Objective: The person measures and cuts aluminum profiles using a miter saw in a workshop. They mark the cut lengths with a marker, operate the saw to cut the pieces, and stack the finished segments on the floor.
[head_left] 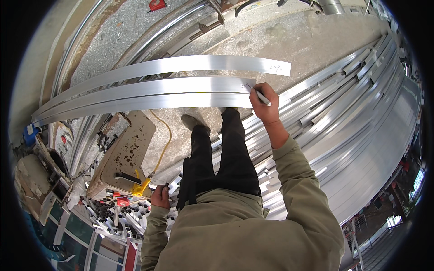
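Right hand (263, 105) closed around a marker (261, 95), tip down on the end of the middle metal strip (149, 86), at about 1 o'clock from the body. Left hand (160, 197) down at 8 o'clock, fingers curled around a small dark item, can't tell what; it's not steadying anything.

Three long strips lie side by side, running out to 9 o'clock; the far strip (181, 64) is already marked at its end.

Risks, as I judge them:
- Strip isn't held, so pen pressure could slide it and smear the mark.
- Strip ends look sharp, right wrist is close to the cut edge.
- Pile of metal bars (352, 113) from 2 to 5 o'clock and the yellow cord (163, 144) near the shoe (195, 123): trip hazard when stepping back.
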Demonstrator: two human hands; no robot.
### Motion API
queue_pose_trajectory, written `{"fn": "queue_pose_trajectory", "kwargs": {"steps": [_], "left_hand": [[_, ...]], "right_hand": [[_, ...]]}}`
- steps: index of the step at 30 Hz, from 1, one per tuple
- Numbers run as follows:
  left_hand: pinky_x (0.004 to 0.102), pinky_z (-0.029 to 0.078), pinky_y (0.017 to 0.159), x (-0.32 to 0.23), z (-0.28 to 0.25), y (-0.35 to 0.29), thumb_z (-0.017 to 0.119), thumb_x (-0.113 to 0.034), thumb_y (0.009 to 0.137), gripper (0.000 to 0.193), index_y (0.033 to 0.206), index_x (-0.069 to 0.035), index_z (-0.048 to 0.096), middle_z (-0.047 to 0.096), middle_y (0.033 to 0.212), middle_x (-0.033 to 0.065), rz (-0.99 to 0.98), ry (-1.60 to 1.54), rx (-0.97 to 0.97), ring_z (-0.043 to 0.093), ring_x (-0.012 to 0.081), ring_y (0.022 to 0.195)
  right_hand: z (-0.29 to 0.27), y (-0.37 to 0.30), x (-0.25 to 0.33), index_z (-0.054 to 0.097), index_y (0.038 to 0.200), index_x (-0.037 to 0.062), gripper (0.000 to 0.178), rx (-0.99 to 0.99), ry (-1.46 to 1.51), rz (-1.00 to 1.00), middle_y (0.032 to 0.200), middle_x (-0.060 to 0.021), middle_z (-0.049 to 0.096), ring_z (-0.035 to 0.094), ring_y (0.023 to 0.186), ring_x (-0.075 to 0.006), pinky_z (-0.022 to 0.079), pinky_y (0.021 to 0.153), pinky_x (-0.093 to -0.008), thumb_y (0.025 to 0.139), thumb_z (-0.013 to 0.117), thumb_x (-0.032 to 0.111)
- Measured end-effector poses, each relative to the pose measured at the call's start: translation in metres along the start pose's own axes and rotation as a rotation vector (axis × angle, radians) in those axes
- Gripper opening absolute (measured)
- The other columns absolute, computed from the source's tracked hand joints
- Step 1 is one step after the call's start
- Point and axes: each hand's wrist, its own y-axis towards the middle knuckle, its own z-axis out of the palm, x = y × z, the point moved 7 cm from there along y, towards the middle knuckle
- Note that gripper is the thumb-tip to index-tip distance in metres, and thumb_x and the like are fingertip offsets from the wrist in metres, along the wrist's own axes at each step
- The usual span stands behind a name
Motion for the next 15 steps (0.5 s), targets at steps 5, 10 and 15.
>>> {"fn": "queue_pose_trajectory", "kwargs": {"steps": [5,10,15], "left_hand": [[0.0407,0.053,0.07,-0.003,0.001,0.002,0.062,-0.022,0.111,0.024,0.114,0.0,0.071,0.07,0.086,0.0154,-0.01,-0.003,0.012,0.066,0.0254,0.075],[0.0413,0.053,0.071,-0.009,0.0,0.004,0.062,-0.022,0.111,0.025,0.114,0.0,0.071,0.07,0.086,0.0159,0.01,-0.014,0.006,0.066,0.0259,0.076],[0.0414,0.053,0.071,-0.012,-0.003,0.006,0.061,-0.023,0.111,0.025,0.115,0.0,0.07,0.07,0.087,0.0155,0.001,-0.004,0.011,0.066,0.0258,0.077]], "right_hand": [[0.003,0.0,0.0,0.067,0.093,0.003,0.009,0.105,0.041,-0.031,0.083,-0.0134,0.069,0.069,0.073,-0.0273,0.055,0.068,-0.0367,0.09,0.075,0.001],[-0.004,0.004,-0.001,0.068,0.093,0.0027,0.009,0.013,0.041,0.037,0.083,-0.013,0.069,0.068,0.073,-0.0261,0.056,0.07,-0.0367,0.09,0.075,0.001],[-0.005,0.003,0.001,0.068,0.094,0.0026,0.009,0.008,0.022,-0.033,0.083,-0.0137,0.069,0.068,0.071,-0.0268,0.056,0.068,-0.037,0.091,0.076,0.002]]}}
